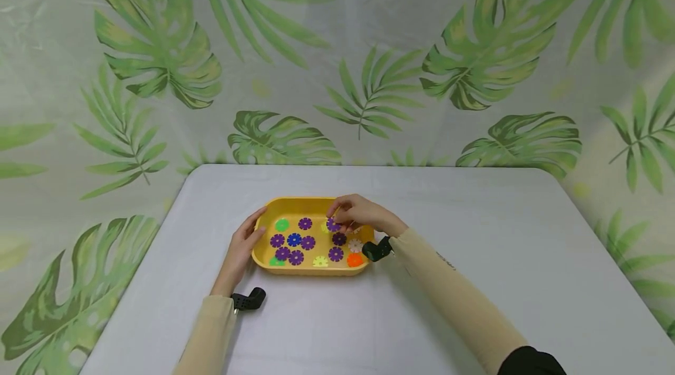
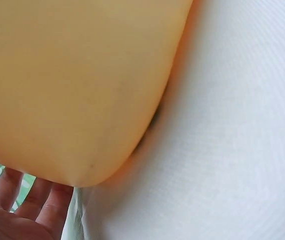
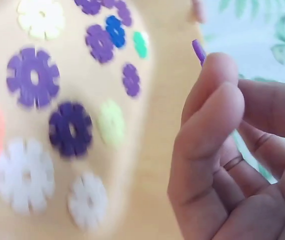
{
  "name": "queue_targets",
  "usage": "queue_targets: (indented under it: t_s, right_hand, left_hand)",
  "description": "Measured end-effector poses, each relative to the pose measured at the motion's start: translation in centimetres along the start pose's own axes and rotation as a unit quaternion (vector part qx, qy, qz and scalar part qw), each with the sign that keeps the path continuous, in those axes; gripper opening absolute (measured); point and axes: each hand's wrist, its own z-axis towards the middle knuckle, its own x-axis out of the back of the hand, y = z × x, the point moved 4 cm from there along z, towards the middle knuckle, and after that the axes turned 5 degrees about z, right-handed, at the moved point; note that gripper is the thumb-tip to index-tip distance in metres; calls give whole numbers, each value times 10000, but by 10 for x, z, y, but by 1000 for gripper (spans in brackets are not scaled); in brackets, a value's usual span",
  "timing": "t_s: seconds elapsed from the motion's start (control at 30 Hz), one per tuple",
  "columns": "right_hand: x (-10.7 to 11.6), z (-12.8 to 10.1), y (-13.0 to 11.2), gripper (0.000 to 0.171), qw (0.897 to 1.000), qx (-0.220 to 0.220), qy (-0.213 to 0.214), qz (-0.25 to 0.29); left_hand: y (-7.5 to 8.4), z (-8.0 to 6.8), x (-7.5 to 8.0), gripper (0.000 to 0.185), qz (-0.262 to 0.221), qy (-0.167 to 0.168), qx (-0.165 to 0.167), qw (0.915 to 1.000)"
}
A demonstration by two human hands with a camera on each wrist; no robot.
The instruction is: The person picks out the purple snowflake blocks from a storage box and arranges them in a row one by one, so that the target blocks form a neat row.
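A yellow tray [image 1: 311, 271] on the white table holds several notched, flower-like plastic discs. My left hand [image 1: 243, 246] holds the tray's left end, thumb at the rim and fingers [image 2: 55, 212] along the outer wall. Above the tray's right half, my right hand [image 1: 361, 212] pinches a purple snowflake disc [image 3: 198, 50] between thumb and forefinger. That disc is seen edge-on in the right wrist view, mostly hidden by the fingertips. Below the hand lie a dark purple disc [image 3: 70, 144], white discs [image 3: 25, 192] and an orange disc [image 1: 355, 260].
More purple discs [image 1: 296, 257], a blue disc [image 1: 293, 239], a green disc [image 1: 282, 225] and a pale yellow disc [image 1: 320, 261] lie spread in the tray. A leaf-patterned cloth [image 1: 369, 99] hangs behind the table [image 1: 474, 217].
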Motion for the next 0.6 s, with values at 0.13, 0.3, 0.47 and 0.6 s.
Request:
queue_targets:
  t_s: [0.13,0.3,0.47,0.6]
  right_hand:
    - [27,-20,6,20,9993,126,312,190]
    - [60,-44,30,22,9950,114,877,474]
    - [82,-58,66,24,9902,-88,1277,555]
    - [87,-62,90,25,9891,-285,1340,543]
  left_hand:
    - [-14,5,1,45,101,75,-69,9999]
    - [-20,7,3,45,181,95,-156,9997]
    - [-20,7,3,45,175,111,-137,9997]
    - [-20,8,1,45,167,90,-170,9997]
